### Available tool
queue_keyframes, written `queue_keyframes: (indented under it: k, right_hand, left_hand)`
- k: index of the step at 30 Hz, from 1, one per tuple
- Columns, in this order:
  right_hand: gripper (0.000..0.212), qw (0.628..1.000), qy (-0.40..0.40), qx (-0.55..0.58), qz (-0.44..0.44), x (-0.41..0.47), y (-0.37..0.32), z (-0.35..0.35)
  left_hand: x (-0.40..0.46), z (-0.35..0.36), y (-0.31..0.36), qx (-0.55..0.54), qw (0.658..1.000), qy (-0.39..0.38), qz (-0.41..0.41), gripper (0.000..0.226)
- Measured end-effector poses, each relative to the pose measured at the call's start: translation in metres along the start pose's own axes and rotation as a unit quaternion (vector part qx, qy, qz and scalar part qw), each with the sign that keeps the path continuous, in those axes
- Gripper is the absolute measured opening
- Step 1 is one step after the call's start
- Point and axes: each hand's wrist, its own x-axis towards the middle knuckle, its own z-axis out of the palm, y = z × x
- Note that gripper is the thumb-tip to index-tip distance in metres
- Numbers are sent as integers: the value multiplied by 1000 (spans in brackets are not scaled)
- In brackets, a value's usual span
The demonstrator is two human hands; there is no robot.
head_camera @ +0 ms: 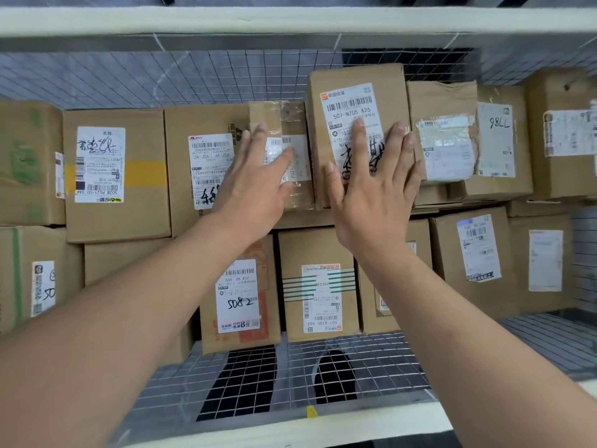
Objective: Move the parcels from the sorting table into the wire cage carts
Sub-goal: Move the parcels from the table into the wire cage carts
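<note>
The wire cage cart point(323, 367) already holds many parcels. Both hands, left hand point(258, 185) and right hand point(371, 195), lie spread flat on the top boxes point(355, 101). The sorting table is out of view.

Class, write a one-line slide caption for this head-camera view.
Both open hands, left and right, press parcel 507-N705 A26 into a packed wire cage cart.

Parcel depot — labelled cartons point(116, 176) packed in wire cage cart point(226, 72).
</note>
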Motion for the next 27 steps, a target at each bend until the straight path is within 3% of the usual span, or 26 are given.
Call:
queue_keyframes:
  k: [12, 18, 27]
  right_hand:
    - [61, 999, -25, 37, -15, -4, -11, -60]
    - [54, 997, -53, 55, -29, -36, -9, -148]
    - [60, 994, -80, 53, -47, -115, 1, -305]
  left_hand:
    - [-20, -66, 17, 55, 996, -3, 69, 57]
    - [-49, -139, 55, 114, 984, -66, 121, 56]
    - [-127, -261, 153, 208, 949, -93, 218, 58]
